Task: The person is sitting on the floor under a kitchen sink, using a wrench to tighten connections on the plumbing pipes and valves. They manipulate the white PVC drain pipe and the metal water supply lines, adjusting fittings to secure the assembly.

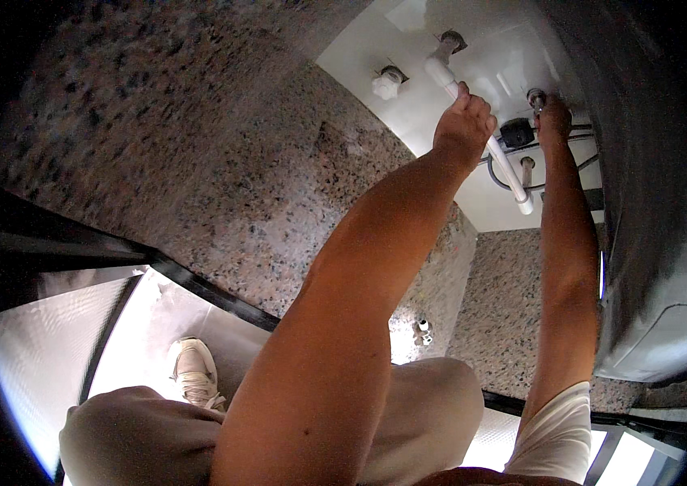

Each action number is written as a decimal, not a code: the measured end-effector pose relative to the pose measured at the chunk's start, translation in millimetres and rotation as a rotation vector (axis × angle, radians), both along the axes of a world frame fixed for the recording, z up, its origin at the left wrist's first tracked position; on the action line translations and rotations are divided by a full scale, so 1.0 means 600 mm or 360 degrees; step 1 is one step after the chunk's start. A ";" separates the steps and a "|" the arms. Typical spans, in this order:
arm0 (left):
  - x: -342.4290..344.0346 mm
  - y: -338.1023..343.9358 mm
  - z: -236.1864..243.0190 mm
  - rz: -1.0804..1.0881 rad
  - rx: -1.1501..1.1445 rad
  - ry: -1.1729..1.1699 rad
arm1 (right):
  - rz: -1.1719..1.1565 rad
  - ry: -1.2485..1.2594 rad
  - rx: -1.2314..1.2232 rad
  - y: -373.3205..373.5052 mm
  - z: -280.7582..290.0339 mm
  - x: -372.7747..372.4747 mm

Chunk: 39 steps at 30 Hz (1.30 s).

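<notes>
Left hand: the left hand is clenched around the white pipe, gripping its upper half with the thumb laid along the tube.
Right hand: the right hand reaches to a small metal valve fitting on the white wall; the fingertips touch it, but whether they pinch it or only rest there I cannot tell.
Pipe, position: it leaves a hole in the wall at its upper end and runs down and to the right, ending free at a white tip.
Pipe, long axis: a diagonal from upper left to lower right — the left hand sits across it, near the wall end.
Key relation: the valve lies just right of the pipe, with the right hand nearer it; the left hand alone holds the pipe.
Nearby: a black fitting with dark hoses sits between the two hands; a white capped stub stands left of the pipe.
Surroundings: speckled granite on the left — knees and a pale shoe below.
</notes>
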<state>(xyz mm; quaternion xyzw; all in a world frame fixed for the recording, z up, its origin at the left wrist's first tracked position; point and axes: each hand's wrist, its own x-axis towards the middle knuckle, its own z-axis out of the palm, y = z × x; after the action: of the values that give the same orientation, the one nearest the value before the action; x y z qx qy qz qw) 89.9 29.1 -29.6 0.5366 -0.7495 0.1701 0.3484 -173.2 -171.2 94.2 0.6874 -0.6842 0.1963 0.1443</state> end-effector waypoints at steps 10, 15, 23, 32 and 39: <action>-0.025 0.014 0.046 -0.0031 0.0083 0.0038 | 0.0493 0.0548 -0.0642 -0.138 -0.001 -0.244; 0.003 -0.001 -0.023 0.0015 0.0061 0.0077 | 0.0068 -0.0697 0.0161 -0.009 -0.066 -0.008; -0.029 -0.013 -0.001 -0.0066 -0.0282 0.0299 | -0.0233 0.1324 0.0192 0.195 0.106 0.204; -0.010 -0.012 0.006 -0.0101 -0.0097 0.0065 | 0.0324 0.2061 -0.0138 0.153 0.066 0.180; 0.003 -0.001 0.029 -0.0150 0.0094 -0.0041 | 0.0249 0.2044 -0.0093 0.145 0.073 0.163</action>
<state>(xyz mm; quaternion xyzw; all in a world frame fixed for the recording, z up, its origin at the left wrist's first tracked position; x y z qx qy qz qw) 92.0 28.4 -12.0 0.5086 -0.7831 0.1383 0.3302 -75.2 -83.9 137.7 0.7115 -0.4040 -0.2255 0.5288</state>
